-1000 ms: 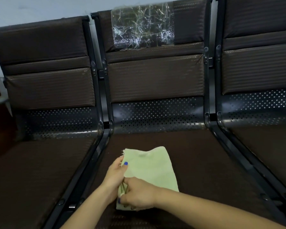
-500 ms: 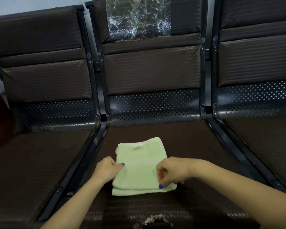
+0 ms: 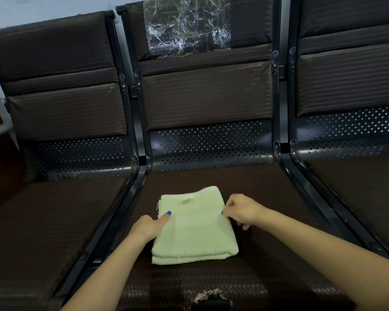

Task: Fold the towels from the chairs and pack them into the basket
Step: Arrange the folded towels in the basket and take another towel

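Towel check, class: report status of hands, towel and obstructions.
Left hand and right hand pinch towel's sides. Green towel folded, flat on middle seat. Basket not in view. Nothing obstructing.

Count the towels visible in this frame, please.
1: a pale green towel folded on the middle chair seat, between left hand and right hand. Others may lie out of view.

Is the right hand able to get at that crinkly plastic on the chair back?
Probably yes. The right hand pinches the towel's edge, but nothing stands between it and the plastic; it looks a long stretch.
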A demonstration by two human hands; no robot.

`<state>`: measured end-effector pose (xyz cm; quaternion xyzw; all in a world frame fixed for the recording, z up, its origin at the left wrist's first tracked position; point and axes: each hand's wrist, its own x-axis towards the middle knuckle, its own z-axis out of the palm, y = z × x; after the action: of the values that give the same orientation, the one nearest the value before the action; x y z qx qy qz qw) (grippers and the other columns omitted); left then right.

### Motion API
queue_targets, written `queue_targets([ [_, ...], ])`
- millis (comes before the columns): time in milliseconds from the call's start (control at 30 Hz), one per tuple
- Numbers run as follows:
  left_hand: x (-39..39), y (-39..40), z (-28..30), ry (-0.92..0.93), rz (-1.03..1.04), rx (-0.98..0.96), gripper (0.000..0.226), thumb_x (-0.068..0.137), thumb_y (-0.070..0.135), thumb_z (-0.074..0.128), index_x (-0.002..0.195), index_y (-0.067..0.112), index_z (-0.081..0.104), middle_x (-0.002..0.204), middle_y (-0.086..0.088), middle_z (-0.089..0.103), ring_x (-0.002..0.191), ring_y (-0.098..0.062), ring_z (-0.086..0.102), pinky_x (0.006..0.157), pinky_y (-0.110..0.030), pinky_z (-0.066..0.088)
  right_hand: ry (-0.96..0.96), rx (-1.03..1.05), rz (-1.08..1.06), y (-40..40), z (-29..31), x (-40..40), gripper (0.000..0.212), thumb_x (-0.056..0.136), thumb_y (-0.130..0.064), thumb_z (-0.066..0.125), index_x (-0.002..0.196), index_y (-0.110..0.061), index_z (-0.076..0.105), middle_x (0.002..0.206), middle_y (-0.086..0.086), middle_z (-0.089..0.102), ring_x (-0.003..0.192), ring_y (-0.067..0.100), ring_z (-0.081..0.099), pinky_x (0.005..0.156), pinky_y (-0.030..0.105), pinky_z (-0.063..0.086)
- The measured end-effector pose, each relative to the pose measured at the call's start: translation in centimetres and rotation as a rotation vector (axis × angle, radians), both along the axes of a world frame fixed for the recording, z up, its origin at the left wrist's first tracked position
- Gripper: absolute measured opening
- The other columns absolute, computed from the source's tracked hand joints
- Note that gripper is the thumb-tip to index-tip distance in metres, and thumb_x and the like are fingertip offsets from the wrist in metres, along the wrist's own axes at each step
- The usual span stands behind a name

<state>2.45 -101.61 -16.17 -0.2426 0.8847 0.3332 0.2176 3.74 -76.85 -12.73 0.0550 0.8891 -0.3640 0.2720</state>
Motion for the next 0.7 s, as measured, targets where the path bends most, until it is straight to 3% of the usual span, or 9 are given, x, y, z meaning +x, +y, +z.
queue_targets([
  [67,-0.1,0.3,-0.2,0.03,-0.002,0.02,0.071,0.079,0.065,0.058,0.115,0.004,0.06,0.121,-0.01,0.061,0.109,-0.028,0.058,0.096,-0.037,0.047,-0.049,-0.072,-0.137,0.1,-0.7,-0.8,0.025,0.095,-0.021,0.052,0.114,-0.005,0.055,0.102,0.009,0.054,0.074,0.015,0.053,0.054,0.025,0.05],
  [167,-0.6,1.3,-0.2,0.103,0.063,0.174,0.047,0.085,0.048,0.063,0.102,0.004,0.061,0.106,-0.011,0.067,0.095,-0.026,0.064,0.082,-0.034,0.052,-0.186,-0.287,-0.355,-0.5,-1.5,-1.4,0.045,0.093,-0.019,0.054,0.136,-0.008,0.041,0.116,0.011,0.053,0.088,0.02,0.058,0.064,0.031,0.052],
  [233,-0.6,1.7,0.2,0.087,0.146,0.431,0.042,0.089,0.034,0.064,0.113,0.0,0.058,0.105,-0.014,0.069,0.09,-0.027,0.068,0.068,-0.03,0.054,-0.232,-0.389,-0.456,-1.4,-1.8,-1.5,0.038,0.093,-0.02,0.055,0.127,-0.011,0.04,0.116,0.011,0.054,0.104,0.026,0.058,0.078,0.037,0.052],
  [300,-0.4,1.8,0.5,0.051,0.177,0.572,0.051,0.088,0.031,0.067,0.124,0.0,0.049,0.108,-0.015,0.068,0.089,-0.028,0.07,0.062,-0.032,0.056,-0.262,-0.426,-0.475,-2.3,-1.8,-1.7,0.029,0.092,-0.024,0.057,0.113,-0.015,0.04,0.109,0.008,0.056,0.106,0.026,0.057,0.082,0.038,0.05],
  [433,0.3,1.7,1.1,0.108,0.209,0.63,0.043,0.091,0.017,0.064,0.125,0.007,0.041,0.102,-0.011,0.066,0.084,-0.025,0.067,0.062,-0.035,0.054,-0.301,-0.489,-0.432,-3.3,-1.8,-2.4,0.037,0.082,-0.02,0.066,0.117,-0.013,0.056,0.112,0.01,0.063,0.1,0.026,0.062,0.077,0.034,0.052],
  [500,0.2,1.5,1.5,0.141,0.228,0.708,0.051,0.087,0.01,0.067,0.131,0.006,0.041,0.106,-0.012,0.068,0.087,-0.027,0.07,0.069,-0.04,0.057,-0.292,-0.563,-0.438,-2.9,-1.4,-2.7,0.039,0.077,-0.015,0.069,0.115,-0.012,0.062,0.11,0.012,0.067,0.099,0.029,0.065,0.089,0.039,0.052],
  [600,0.2,1.8,2.8,0.269,0.199,0.823,0.043,0.083,-0.005,0.065,0.12,0.014,0.055,0.11,-0.011,0.069,0.092,-0.027,0.069,0.072,-0.041,0.055,-0.135,-0.707,-0.435,-1.5,0.2,-3.0,0.039,0.077,-0.001,0.069,0.115,-0.009,0.063,0.107,0.01,0.071,0.1,0.029,0.066,0.094,0.044,0.05],
  [700,0.8,2.8,4.4,0.459,0.071,0.849,0.061,0.075,-0.013,0.065,0.124,0.022,0.054,0.106,-0.001,0.072,0.1,-0.019,0.065,0.072,-0.029,0.049,0.108,-0.811,-0.404,0.5,2.7,-2.5,0.037,0.076,0.012,0.063,0.106,-0.01,0.067,0.105,0.009,0.071,0.101,0.027,0.065,0.089,0.038,0.052],
])
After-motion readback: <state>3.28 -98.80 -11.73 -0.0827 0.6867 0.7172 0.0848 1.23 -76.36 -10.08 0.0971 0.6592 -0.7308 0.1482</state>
